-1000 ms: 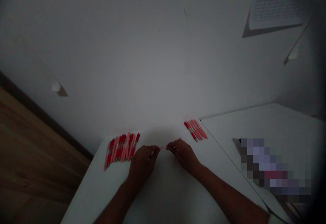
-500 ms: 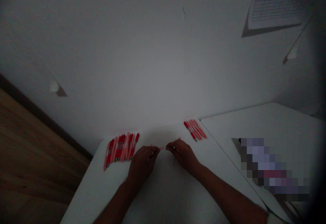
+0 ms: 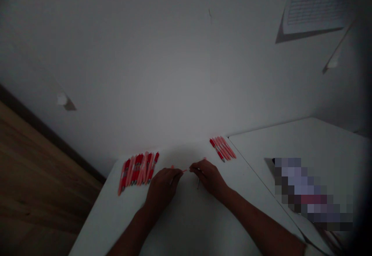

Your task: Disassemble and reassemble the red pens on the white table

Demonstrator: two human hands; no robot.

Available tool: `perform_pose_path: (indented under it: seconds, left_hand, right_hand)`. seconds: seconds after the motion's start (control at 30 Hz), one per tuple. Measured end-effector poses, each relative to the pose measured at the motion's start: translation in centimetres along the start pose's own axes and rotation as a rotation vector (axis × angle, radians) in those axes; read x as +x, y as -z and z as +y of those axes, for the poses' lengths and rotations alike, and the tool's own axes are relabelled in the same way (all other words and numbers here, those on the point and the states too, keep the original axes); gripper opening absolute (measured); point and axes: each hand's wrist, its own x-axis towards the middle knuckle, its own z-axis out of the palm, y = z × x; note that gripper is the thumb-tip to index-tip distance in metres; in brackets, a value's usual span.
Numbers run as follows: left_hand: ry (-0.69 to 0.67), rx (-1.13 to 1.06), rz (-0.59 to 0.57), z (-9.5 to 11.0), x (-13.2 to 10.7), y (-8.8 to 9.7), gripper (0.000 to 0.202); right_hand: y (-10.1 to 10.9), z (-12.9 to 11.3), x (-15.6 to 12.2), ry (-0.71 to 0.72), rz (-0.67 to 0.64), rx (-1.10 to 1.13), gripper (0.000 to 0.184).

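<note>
My left hand (image 3: 164,184) is closed in a pinch, with a thin pink pen part (image 3: 184,170) sticking out from its fingertips to the right. Facing it across a narrow gap, my right hand (image 3: 207,174) pinches a small piece whose pale tip just shows; its kind is hidden. Below the right fingers a slim greyish rod (image 3: 198,183) is partly visible. Pink bits peek out behind both hands, mostly covered. Left of my left hand lies a row of several red and pink pens (image 3: 138,169). Beyond my right hand is a smaller group of pens (image 3: 223,148).
The white table (image 3: 180,225) meets a pale wall (image 3: 139,62) at the back. A second white tabletop (image 3: 290,139) adjoins on the right, carrying a blurred-out object (image 3: 310,194). Wooden boards (image 3: 35,178) show at the lower left. A printed sheet (image 3: 314,7) hangs upper right.
Almost nothing differs. Both hands stay in the same place in their pinches, with only a very slight shift of the fingers; the pens on the table have not moved.
</note>
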Motion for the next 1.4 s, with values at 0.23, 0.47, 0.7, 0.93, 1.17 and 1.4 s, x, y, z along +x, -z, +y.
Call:
perform_pose_path:
  seconds: [0.23,0.47,0.7,0.93,1.17,1.4]
  left_hand:
    - [-0.010,0.010,-0.005,0.2,0.1,0.1,0.016]
    - [-0.015,-0.040,-0.019,0.5,0.0,-0.3,0.017]
    - [-0.042,-0.101,-0.043,0.5,0.0,-0.3,0.017]
    - [-0.029,-0.140,0.005,0.6,0.0,-0.4,0.015]
    - [-0.027,-0.186,-0.017,1.0,0.1,0.0,0.018]
    - [0.076,-0.175,0.110,0.6,0.1,0.1,0.016]
  right_hand:
    - [0.0,-0.1,0.0,0.000,-0.001,-0.005,0.016]
    - [0.1,-0.6,0.0,0.064,-0.033,0.072,0.019]
    - [0.1,-0.7,0.1,-0.006,-0.009,0.143,0.014]
    - [0.3,-1.0,0.2,-0.123,-0.007,0.230,0.013]
    - [0.2,-1.2,0.1,-0.096,-0.033,0.194,0.016]
    - [1.4,0.7,0.7,-0.294,0.355,0.115,0.028]
